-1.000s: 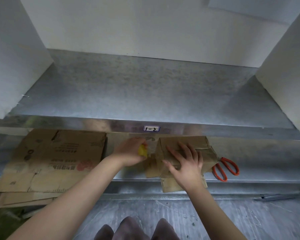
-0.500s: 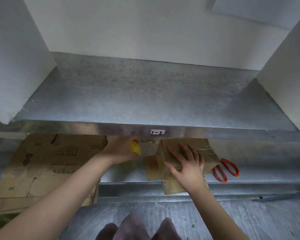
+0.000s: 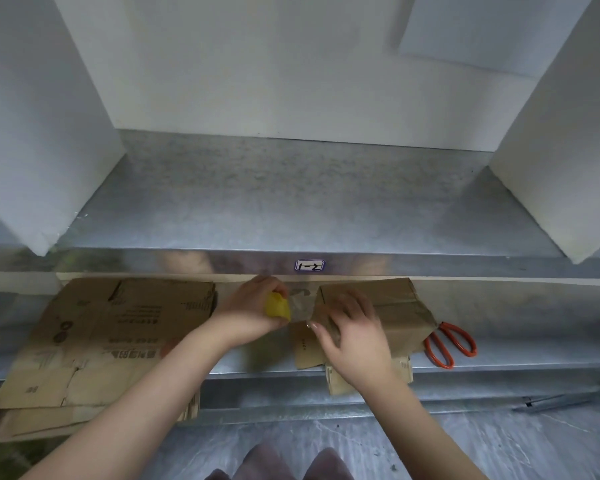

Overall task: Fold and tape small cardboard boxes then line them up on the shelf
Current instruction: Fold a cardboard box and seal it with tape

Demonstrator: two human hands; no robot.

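A small folded cardboard box (image 3: 395, 306) sits on the lower metal shelf (image 3: 516, 323), just under the upper shelf's front edge. My right hand (image 3: 352, 329) lies flat on the box's left end, pressing it down. My left hand (image 3: 253, 311) grips a yellow tape roll (image 3: 278, 306) to the left of the box. A strip of clear tape (image 3: 302, 304) stretches from the roll to the box's left edge. Loose cardboard flaps (image 3: 309, 351) stick out beneath the box.
Flattened cardboard sheets (image 3: 108, 337) are stacked at the left of the lower shelf. Orange-handled scissors (image 3: 449, 344) lie right of the box. The upper metal shelf (image 3: 291, 202) is flanked by white blocks (image 3: 32, 133) at left and right. My knees show at the bottom.
My left hand has pulled the tape roll leftward away from the box, drawing out a strip of tape. My right hand slid toward the box's left end.
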